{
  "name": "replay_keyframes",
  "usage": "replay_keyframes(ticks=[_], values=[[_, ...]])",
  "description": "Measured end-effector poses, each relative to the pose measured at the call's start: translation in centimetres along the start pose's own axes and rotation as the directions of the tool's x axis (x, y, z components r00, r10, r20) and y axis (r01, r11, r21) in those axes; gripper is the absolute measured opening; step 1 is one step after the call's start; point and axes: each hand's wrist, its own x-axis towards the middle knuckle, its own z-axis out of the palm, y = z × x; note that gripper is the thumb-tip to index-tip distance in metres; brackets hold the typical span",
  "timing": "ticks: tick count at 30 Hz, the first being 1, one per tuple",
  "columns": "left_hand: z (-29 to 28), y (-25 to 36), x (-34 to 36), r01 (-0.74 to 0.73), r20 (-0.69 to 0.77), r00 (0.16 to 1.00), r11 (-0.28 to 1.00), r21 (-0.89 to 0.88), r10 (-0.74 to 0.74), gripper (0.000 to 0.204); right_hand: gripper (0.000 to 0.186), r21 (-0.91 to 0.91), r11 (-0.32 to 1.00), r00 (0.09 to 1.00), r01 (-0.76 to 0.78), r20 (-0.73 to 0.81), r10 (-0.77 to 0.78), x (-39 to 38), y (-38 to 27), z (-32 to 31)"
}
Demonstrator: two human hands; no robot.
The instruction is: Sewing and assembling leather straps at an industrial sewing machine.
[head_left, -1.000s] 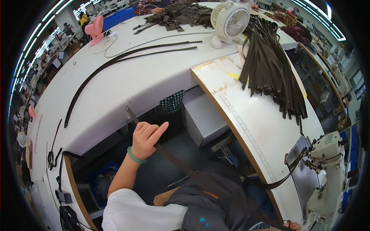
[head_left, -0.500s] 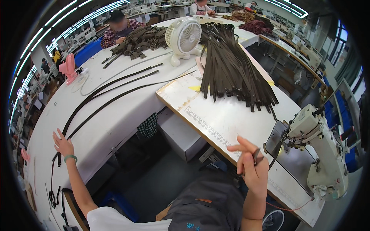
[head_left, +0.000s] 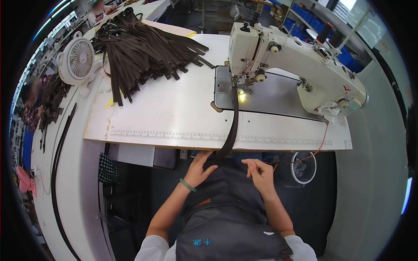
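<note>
A long dark brown strap [head_left: 234,124] runs from under the needle of the white sewing machine [head_left: 261,52], across the worktable, and bends down over its front edge towards my lap. Just left of it, at the table edge, is my left hand [head_left: 200,170], fingers stretched and thumb apart, with nothing seen in its grasp. A green bangle [head_left: 188,185] circles that wrist. To the right of the strap, my right hand [head_left: 261,175] hovers over the apron [head_left: 226,222] with curled fingers. What it holds, if anything, is too hidden to name.
A thick bundle of dark straps [head_left: 143,52] lies at the worktable's back left, beside a white fan [head_left: 78,61]. More dark straps [head_left: 61,161] lie along the left table. A ruler strip [head_left: 183,135] follows the front edge. Below right hangs a white-rimmed bin [head_left: 304,179].
The view has swung right to the sewing machine. My left hand has left the straps on the left table for the worktable's front edge. My right hand is lower, near my lap.
</note>
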Motion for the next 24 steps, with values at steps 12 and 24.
replay_keyframes(ticks=[12, 24], values=[[-0.8, 5.2, -5.4, 0.349, 0.186, 0.933, 0.897, -0.270, -0.307, 0.019, 0.030, 0.544, 0.776, 0.889, -0.320, 0.455, 0.047, 1.7, 3.8, 6.2], [-8.9, -3.6, -16.2, 0.699, 0.789, 0.191, 0.645, 0.309, -0.584, 0.032, 0.045, 0.762, 0.415, 0.794, -0.497, 0.593, -0.138, 1.7, 4.4, 7.0]])
